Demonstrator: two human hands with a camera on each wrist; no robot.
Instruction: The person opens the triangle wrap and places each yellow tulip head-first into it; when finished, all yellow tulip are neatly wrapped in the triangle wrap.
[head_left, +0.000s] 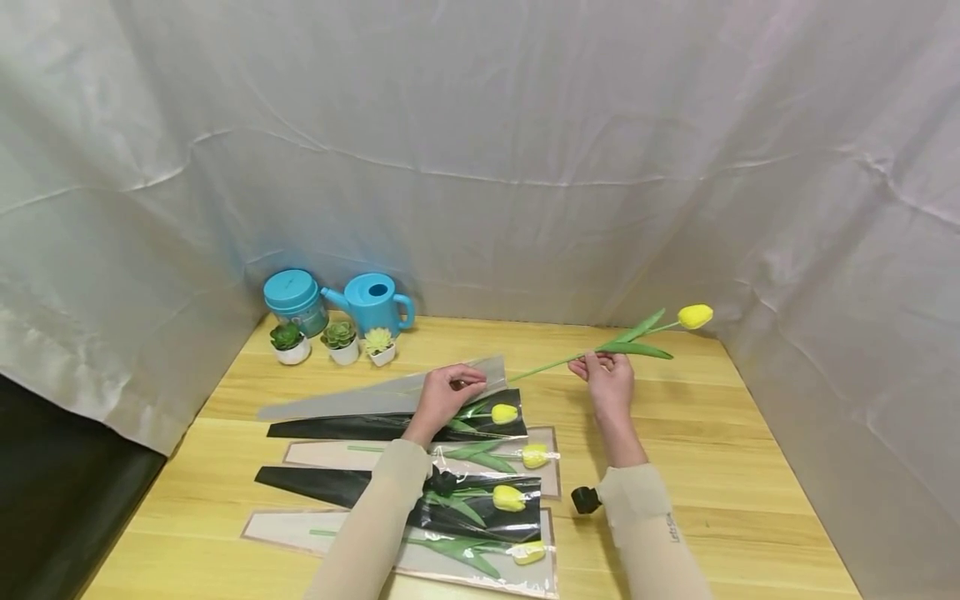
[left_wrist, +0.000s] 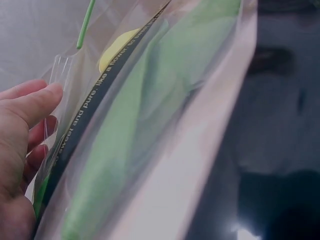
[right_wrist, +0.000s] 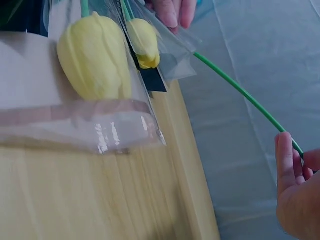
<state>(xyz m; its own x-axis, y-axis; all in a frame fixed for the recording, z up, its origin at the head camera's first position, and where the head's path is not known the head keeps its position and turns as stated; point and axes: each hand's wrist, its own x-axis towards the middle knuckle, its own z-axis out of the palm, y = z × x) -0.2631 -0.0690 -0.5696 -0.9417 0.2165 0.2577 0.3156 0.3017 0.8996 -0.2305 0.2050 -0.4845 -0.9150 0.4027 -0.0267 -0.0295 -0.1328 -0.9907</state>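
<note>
My right hand (head_left: 610, 385) pinches the green stem of a yellow artificial tulip (head_left: 695, 316), whose bloom points to the right. The stem's lower end (right_wrist: 235, 87) reaches into the mouth of a translucent flower sleeve (head_left: 322, 403). At that mouth, my left hand (head_left: 442, 398) pinches the sleeve's clear film between thumb and fingers, as the left wrist view shows. Just below it lies a black-backed sleeve (head_left: 330, 427) with a yellow tulip (head_left: 505, 413) inside. The left forearm hides part of the row of sleeves.
Nearer the front lie more sleeved tulips, in a pale sleeve (head_left: 315, 453), a black one (head_left: 315, 482) and another pale one (head_left: 285, 527). Back left stand a blue watering can (head_left: 371, 307), a blue lidded tub (head_left: 292, 293) and small potted succulents (head_left: 341, 340). Grey curtain (head_left: 525, 242) surrounds the wooden table (head_left: 720, 467).
</note>
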